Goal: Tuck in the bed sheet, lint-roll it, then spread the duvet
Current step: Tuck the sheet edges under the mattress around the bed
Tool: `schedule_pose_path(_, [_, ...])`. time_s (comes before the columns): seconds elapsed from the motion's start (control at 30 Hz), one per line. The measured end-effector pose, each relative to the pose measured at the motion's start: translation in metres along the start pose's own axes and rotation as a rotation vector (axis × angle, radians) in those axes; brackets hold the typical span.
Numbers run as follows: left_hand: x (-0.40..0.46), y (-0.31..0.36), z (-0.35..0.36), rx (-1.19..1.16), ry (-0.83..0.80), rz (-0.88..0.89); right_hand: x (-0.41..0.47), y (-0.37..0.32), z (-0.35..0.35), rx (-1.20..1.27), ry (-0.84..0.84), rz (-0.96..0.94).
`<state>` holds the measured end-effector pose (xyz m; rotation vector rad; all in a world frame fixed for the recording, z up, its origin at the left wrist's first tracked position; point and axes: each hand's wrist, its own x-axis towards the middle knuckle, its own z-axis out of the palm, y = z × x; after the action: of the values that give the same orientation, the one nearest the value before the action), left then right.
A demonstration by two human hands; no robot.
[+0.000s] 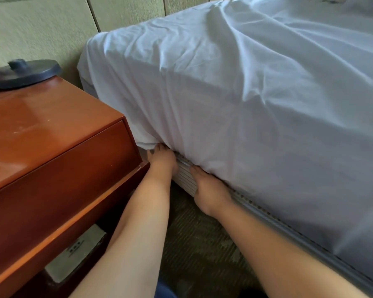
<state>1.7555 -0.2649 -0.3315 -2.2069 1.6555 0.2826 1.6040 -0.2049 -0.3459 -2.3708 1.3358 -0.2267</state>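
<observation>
Bed sheet [235, 100]: white and wrinkled, it is covering the top and hanging down the near side of the mattress, with its lower edge lying at the seam above the bed base.
Bed base [186, 179]: a ribbed grey band is showing just below the sheet edge, between the two hands.
Left hand [163, 159]: it is reaching into the gap beside the nightstand, with its fingertips pressing up against the sheet's lower edge; the fingers are partly hidden under the fabric, so it cannot be told whether they are pinching it.
Right hand [210, 193]: it is lying flat against the bed base, fingers straight and together, tips touching the sheet's hem.
Nightstand [52, 151]: reddish wood, it is standing just beside the bed at the left.
Dark round base [23, 74]: it is sitting on the nightstand's far corner.
Floor [202, 244]: patterned carpet is showing between the forearms.
</observation>
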Motion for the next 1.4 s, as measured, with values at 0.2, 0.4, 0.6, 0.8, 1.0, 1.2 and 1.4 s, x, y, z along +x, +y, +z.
schedule_pose_path(0.2, [0.009, -0.003, 0.004, 0.184, 0.009, 0.001, 0.005, 0.001, 0.004, 0.015, 0.041, -0.002])
schedule_pose_path(0.4, [0.028, -0.001, 0.003, 0.259, 0.007, -0.032, 0.007, 0.013, 0.0, 0.064, -0.008, -0.055])
schedule_pose_path(0.6, [0.027, 0.011, 0.024, 0.116, 0.149, -0.143, -0.003, 0.016, -0.003, 0.085, -0.005, -0.054])
schedule_pose_path(0.8, [0.019, 0.018, 0.016, 0.029, 0.079, -0.169, -0.005, 0.016, -0.003, 0.097, 0.006, -0.043])
schedule_pose_path(1.0, [0.03, 0.007, 0.019, 0.138, 0.11, -0.057, -0.007, 0.017, 0.006, 0.034, 0.03, -0.072])
schedule_pose_path(1.2, [0.04, 0.004, 0.018, 0.164, 0.131, -0.056, -0.001, 0.025, 0.011, 0.025, 0.039, -0.108])
schedule_pose_path(1.4, [0.009, 0.014, 0.024, 0.122, 0.167, -0.002, -0.01, 0.018, 0.02, -0.05, 0.091, -0.065])
